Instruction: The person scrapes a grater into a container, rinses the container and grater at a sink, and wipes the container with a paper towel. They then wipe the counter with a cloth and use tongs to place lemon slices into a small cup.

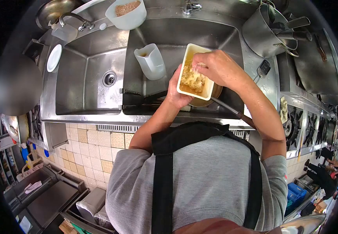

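Observation:
Over the right sink basin, my left hand (178, 90) holds a white rectangular container (193, 48) by its left side and lower edge. Inside lies a pale yellow, crumbly wet mass (192, 81). My right hand (217, 68) reaches in over the container's right side, fingers pinched at the pale food. Beneath the container, partly hidden, is a round pan (217, 92) with a long handle (231, 110) running to the lower right. A translucent white jug (150, 62) lies in the basin to the left.
The left basin (98, 89) has a drain. A tub of brown food (126, 18) stands on the back ledge, near two faucets. At right are a large pot (260, 35) with utensils and a mesh skimmer (263, 68). People (323, 175) are far right.

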`<move>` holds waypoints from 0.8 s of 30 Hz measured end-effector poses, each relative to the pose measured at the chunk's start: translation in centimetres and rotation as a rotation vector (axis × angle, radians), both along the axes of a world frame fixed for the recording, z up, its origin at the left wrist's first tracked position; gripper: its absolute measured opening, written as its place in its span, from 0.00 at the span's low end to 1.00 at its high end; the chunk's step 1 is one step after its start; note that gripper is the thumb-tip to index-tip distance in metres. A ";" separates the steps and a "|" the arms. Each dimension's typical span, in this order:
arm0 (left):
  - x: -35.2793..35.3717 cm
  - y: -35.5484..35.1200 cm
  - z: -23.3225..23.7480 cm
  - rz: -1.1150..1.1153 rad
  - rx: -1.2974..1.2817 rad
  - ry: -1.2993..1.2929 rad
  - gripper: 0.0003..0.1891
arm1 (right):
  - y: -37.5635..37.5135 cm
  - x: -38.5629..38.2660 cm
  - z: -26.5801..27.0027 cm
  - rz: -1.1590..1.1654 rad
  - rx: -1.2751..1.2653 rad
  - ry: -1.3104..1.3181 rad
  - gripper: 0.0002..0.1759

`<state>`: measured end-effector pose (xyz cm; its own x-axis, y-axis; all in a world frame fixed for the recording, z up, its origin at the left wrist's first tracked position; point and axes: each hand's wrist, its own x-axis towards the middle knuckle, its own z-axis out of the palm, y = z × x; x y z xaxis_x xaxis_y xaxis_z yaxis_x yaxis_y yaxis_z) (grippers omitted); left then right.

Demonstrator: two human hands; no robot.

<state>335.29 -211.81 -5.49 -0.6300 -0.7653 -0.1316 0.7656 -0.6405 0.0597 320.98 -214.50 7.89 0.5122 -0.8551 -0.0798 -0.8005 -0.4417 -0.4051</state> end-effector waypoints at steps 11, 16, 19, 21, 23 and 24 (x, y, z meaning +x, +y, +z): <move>0.0 -0.1 -0.3 0.027 0.060 -0.133 0.24 | 0.6 1.7 -4.1 0.214 -0.115 0.259 0.07; 0.6 0.1 -0.6 0.013 0.029 -0.030 0.24 | -0.5 0.1 -2.0 0.138 -0.077 0.104 0.09; 0.4 -0.1 -0.4 0.001 0.031 -0.031 0.24 | -0.6 -0.4 -1.8 0.141 -0.118 0.046 0.11; 0.2 0.0 -0.5 0.010 0.019 -0.016 0.25 | -0.5 -0.3 -1.6 0.120 -0.108 0.059 0.11; -0.1 -0.1 -0.7 0.028 -0.002 -0.008 0.25 | -0.2 0.3 -0.8 0.056 -0.056 0.109 0.10; -0.1 -0.1 -0.7 0.025 0.000 -0.017 0.25 | -0.1 0.6 -0.5 0.032 -0.044 0.113 0.10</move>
